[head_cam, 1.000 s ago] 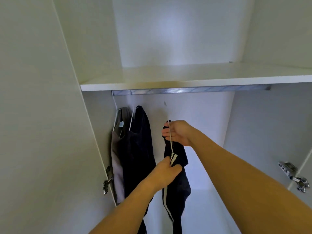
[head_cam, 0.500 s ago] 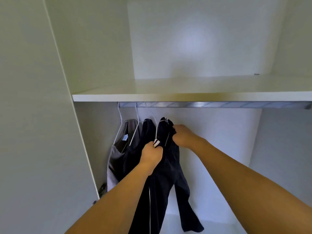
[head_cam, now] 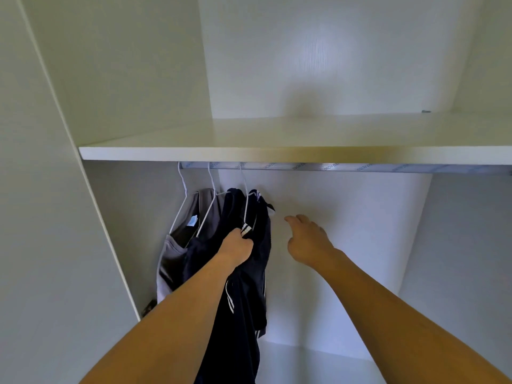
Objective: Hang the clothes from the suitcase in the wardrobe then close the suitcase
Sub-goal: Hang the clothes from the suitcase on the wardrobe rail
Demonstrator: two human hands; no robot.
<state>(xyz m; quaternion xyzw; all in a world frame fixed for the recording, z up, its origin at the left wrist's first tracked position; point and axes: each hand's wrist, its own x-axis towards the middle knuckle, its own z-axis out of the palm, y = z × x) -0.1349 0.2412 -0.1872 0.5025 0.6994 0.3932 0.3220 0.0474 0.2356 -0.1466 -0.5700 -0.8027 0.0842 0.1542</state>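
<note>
Three garments hang on white wire hangers from the metal rail [head_cam: 346, 167] at the left of the wardrobe. Furthest left is a grey top [head_cam: 177, 245], then a dark garment [head_cam: 230, 209], then dark navy trousers with white stripes [head_cam: 255, 286]. My left hand [head_cam: 238, 248] grips the striped waistband of the trousers near the hanger. My right hand [head_cam: 307, 239] hovers to the right of the trousers with fingers relaxed, touching nothing. The suitcase is out of view.
A white shelf [head_cam: 277, 153] runs across above the rail. The wardrobe's left side panel [head_cam: 69, 245] stands close to the clothes, with a door hinge [head_cam: 148, 306] low on it. The rail to the right of the trousers carries no hangers.
The trousers' hanger has gone up onto the rail beside the other two. My right hand has let go of the hanger and drawn away to the right; my left hand still holds the waistband.
</note>
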